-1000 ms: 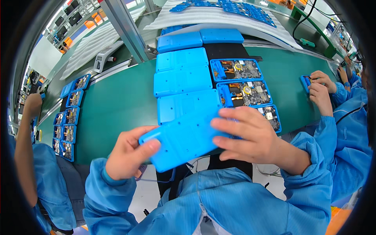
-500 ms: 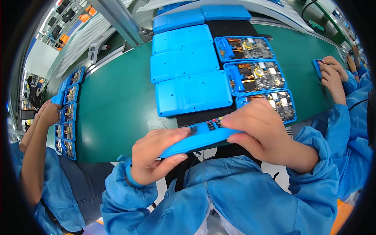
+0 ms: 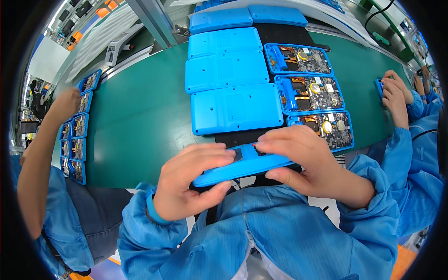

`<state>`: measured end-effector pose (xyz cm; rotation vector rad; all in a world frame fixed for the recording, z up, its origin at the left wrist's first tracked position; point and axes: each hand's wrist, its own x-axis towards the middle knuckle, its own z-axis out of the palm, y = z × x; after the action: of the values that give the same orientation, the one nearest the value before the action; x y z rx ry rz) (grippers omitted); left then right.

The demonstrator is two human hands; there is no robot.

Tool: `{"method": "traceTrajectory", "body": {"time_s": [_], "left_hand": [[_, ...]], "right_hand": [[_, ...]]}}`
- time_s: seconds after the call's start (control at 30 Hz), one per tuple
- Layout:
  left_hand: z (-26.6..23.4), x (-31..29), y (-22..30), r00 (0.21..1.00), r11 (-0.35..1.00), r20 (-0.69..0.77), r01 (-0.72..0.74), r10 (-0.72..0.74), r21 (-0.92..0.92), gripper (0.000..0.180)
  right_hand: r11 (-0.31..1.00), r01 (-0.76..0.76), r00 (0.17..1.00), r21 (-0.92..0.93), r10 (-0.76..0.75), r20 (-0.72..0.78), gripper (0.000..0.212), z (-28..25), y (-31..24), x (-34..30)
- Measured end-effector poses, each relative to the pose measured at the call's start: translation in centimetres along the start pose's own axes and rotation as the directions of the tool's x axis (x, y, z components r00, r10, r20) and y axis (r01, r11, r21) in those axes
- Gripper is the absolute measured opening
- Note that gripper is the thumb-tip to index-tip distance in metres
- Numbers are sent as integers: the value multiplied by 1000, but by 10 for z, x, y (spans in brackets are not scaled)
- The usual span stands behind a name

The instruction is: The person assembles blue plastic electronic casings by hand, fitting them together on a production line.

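At the table's near edge I hold a blue electronic device casing (image 3: 247, 167) level in both hands. A small dark window shows in its upper edge. Gripping its left end, my left hand (image 3: 184, 179) has the fingers on top and the thumb below. My right hand (image 3: 305, 158) pinches the right end the same way, its fingers hiding most of the dark parts on that edge. Just beyond lie several closed blue casings (image 3: 237, 109), back side up. To their right, open blue casings (image 3: 310, 91) show circuit boards, wiring and round yellow-rimmed parts.
A black mat (image 3: 280, 35) lies under the casings on the green table (image 3: 140, 112). At left, a co-worker's hand (image 3: 67, 102) is over a column of open casings (image 3: 79, 147). Another co-worker's hands (image 3: 395, 95) hold a blue casing at right. A metal post (image 3: 151, 23) stands at the back.
The held casing has turned slightly, and my right fingers now cover more of its edge parts. My left fingers have shifted along it. The left co-worker's hand has moved farther up the column.
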<state>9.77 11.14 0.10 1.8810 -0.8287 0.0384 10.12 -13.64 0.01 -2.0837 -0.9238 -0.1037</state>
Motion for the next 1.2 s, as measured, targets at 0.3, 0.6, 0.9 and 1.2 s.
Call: {"method": "traceTrajectory", "body": {"time_s": [0.3,0.6,0.9,1.2], "left_hand": [[17,13,9,993,944,-4,-112,119,310,37],[10,10,7,999,973,44,-20,10,230,36],[36,38,38,997,809,38,-74,63,583,30],[21,47,24,993,758,85,-121,86,641,39]], "right_hand": [[999,30,997,22,-28,-65,36,4,3,-6],[967,-103,995,234,103,13,37,-7,11,-9],[989,88,990,-118,-100,-103,34,-10,23,-20],[997,68,978,-25,-72,-195,28,-15,25,-5]]}}
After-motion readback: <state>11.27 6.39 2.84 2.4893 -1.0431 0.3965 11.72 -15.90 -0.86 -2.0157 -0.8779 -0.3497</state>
